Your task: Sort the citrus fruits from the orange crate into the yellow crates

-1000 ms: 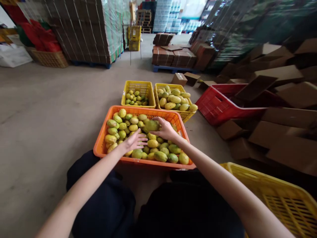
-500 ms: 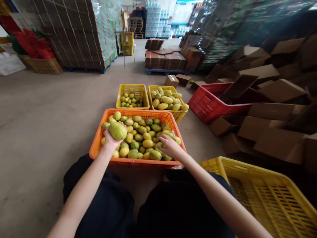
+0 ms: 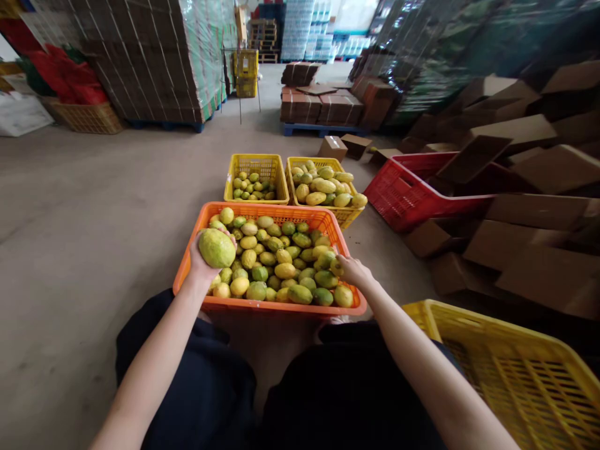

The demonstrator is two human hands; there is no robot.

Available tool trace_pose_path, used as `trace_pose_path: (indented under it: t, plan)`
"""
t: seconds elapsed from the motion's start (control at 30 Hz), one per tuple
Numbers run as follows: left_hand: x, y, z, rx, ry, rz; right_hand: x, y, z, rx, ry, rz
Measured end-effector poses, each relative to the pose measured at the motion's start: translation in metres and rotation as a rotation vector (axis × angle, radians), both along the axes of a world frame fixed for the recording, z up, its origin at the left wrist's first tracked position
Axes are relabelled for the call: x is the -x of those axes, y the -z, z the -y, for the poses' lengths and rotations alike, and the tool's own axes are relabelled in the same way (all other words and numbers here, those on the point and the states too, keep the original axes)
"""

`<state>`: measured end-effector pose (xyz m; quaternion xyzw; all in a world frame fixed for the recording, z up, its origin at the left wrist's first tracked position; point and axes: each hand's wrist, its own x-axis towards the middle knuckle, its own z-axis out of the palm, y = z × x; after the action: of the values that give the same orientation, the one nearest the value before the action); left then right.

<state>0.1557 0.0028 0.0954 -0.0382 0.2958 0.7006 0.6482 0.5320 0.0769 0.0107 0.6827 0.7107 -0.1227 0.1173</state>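
Note:
My left hand (image 3: 202, 262) holds a large yellow-green papaya (image 3: 217, 249) over the left side of an orange crate (image 3: 276, 304). The fingers are wrapped round the fruit from behind and partly hidden by it. Many green and yellow papayas (image 3: 285, 270) of mixed sizes fill the crate. At the crate's right wall, my right hand (image 3: 352, 270) has its fingers closed on the end of a greenish papaya (image 3: 335, 267). Other fruit lies close around that one.
Behind the orange crate stand two yellow crates: the left (image 3: 229, 187) holds small fruit, the right (image 3: 347, 215) is heaped with longer yellow ones. An open yellow crate (image 3: 506, 337) is near my right leg. A red crate (image 3: 394, 190) and cardboard boxes (image 3: 529, 240) lie at right.
My right hand has moved right, from over the fruit to the crate's right wall, and closed on a papaya. My left hand still holds the large papaya, now turned slightly. The view has shifted a little.

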Motion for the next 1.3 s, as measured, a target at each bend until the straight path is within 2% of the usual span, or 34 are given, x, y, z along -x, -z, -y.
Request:
trace_pose_path:
  t: [0.17, 0.27, 0.33, 0.43, 0.53, 0.63, 0.73, 0.87, 1.0, 1.1, 1.3]
  plan:
    - [0.000, -0.005, 0.007, 0.005, 0.059, -0.054, 0.004, -0.006, -0.003, -0.031, 0.055, -0.028]
    - [0.000, -0.011, 0.009, 0.000, 0.079, -0.106, 0.013, -0.020, -0.002, -0.082, 0.087, -0.065]
    - [-0.002, -0.014, 0.010, -0.008, 0.105, -0.125, 0.022, -0.033, 0.002, -0.167, 0.106, -0.199]
    - [-0.008, -0.016, 0.012, -0.028, 0.140, -0.157, 0.039, -0.055, 0.017, -0.273, 0.160, -0.577]
    - [-0.019, -0.015, 0.013, -0.077, 0.157, -0.162, 0.059, -0.071, 0.038, -0.240, 0.217, -1.088]
    - [-0.033, -0.013, 0.011, -0.103, 0.205, -0.167, 0.080, -0.075, 0.056, -0.164, 0.311, -1.571]
    - [-0.050, -0.012, 0.008, -0.114, 0.284, -0.218, 0.099, -0.073, 0.065, -0.075, 0.361, -1.811]
    - [-0.071, -0.009, 0.002, -0.236, 0.307, -0.431, 0.113, -0.076, 0.071, -0.117, 0.324, -1.841]
    - [-0.083, -0.009, 0.000, -0.452, 0.192, -0.873, 0.116, -0.082, 0.076, -0.250, 0.162, -1.685]
    - [-0.087, -0.013, 0.001, -0.563, 0.113, -1.168, 0.116, -0.083, 0.077, -0.336, 0.090, -1.643]
    - [-0.090, -0.016, 0.001, -0.642, 0.088, -1.260, 0.112, -0.081, 0.075, -0.387, 0.054, -1.616]
